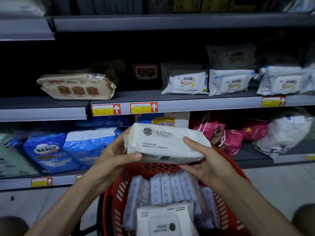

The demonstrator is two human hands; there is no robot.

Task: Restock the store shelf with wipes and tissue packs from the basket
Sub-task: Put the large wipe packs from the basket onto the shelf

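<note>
**Wipes pack held in both hands, broadside to the shelf**

The left hand (pixel 117 155) clamps the left end of the white wipes pack (pixel 167 143). Its fingers (pixel 121 140) curl up behind that end and its thumb presses along the lower front edge. The pack hangs in the air directly above the red basket (pixel 117 193), level with the lower shelf's goods and below the lip of the middle shelf (pixel 136 97). The right hand (pixel 202 160) cups the right end from beneath, with its thumb closed over the top face. Both hands have a firm hold and neither is nearer than the other.

The pack's long axis runs left to right, dipping slightly toward the right, so it lies nearly parallel to the shelf edge. Its printed face tilts up toward the person, with the lettering upright, and its far long edge faces the shelving.

On the middle shelf, a tan pack (pixel 76 86) lies at the left. Next comes a bare stretch above the price tags (pixel 106 109), with a dark red pack (pixel 145 71) at the back. A row of white lidded packs (pixel 185 82) fills the right. That bare stretch is up, forward and a little left of the held pack, and it looks like the likeliest slot. Because the pack is already broadside to the shelf, the move probably needs a lift and a push ahead, with little turning.

The basket still holds upright tissue packs (pixel 167 188) and another wipes pack (pixel 165 220), so much of the restocking remains to be done.
</note>
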